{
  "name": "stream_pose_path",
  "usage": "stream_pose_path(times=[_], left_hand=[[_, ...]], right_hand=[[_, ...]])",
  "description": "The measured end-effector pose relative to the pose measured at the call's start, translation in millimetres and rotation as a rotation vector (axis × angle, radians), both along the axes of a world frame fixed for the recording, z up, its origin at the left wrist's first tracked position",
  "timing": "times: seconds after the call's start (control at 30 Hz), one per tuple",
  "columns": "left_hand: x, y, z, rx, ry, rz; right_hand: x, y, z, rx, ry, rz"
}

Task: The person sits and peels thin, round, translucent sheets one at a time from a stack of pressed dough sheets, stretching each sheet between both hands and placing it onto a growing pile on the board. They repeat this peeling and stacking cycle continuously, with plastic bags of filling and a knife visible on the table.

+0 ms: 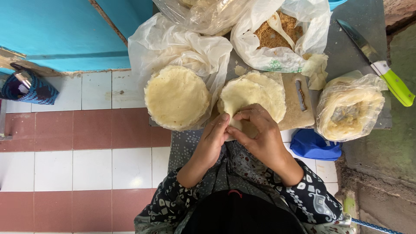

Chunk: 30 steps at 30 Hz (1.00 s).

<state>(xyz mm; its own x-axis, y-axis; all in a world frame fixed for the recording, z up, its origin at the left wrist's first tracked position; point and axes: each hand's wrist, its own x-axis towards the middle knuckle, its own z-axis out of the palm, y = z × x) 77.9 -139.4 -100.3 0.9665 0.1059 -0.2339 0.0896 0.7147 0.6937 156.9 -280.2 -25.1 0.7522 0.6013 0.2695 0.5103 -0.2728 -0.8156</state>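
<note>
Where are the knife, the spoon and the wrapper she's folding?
knife (396, 84), head view, on its green handle.
spoon (277, 24), head view, on its bowl.
wrapper (251, 93), head view, on its flat middle.

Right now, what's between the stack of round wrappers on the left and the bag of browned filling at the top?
In the head view, only crumpled white plastic lies between the wrapper stack and the filling bag.

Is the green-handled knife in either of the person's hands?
No, the knife lies on the grey surface at upper right, apart from both hands.
</note>
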Motion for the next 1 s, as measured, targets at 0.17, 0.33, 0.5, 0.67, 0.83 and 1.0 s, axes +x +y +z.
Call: stream_pose_path(times=[0.17,0.33,0.5,0.67,0.83,1.0], left_hand=[[-6.2,-4.5,5.1,0.203,-0.073,-0.005],[-3.8,-6.8,11.5,0.487,-0.089,0.25],[-3.4,-4.2,13.0,0.363,0.007,0.214],[-4.7,-5.9,16.6,0.382,-0.076,0.2],[-7.7,-21.2,22.4,0.487,-0.218,0.191],[-7.3,-24.0,10.1,0.439,-0.109,0.219]], right_hand=[[0.7,2.1,-1.9,0.055,-0.026,-0.042],[5.1,-7.0,-8.6,0.119,0.304,-0.007],[3.7,-13.3,-16.0,0.119,0.32,0.06],[1.7,-20.7,-20.6,0.257,0.63,-0.003],[-1.3,-25.0,-29.8,0.27,0.517,-0.09],[1.8,-30.0,-39.0,0.463,0.521,-0.081]])
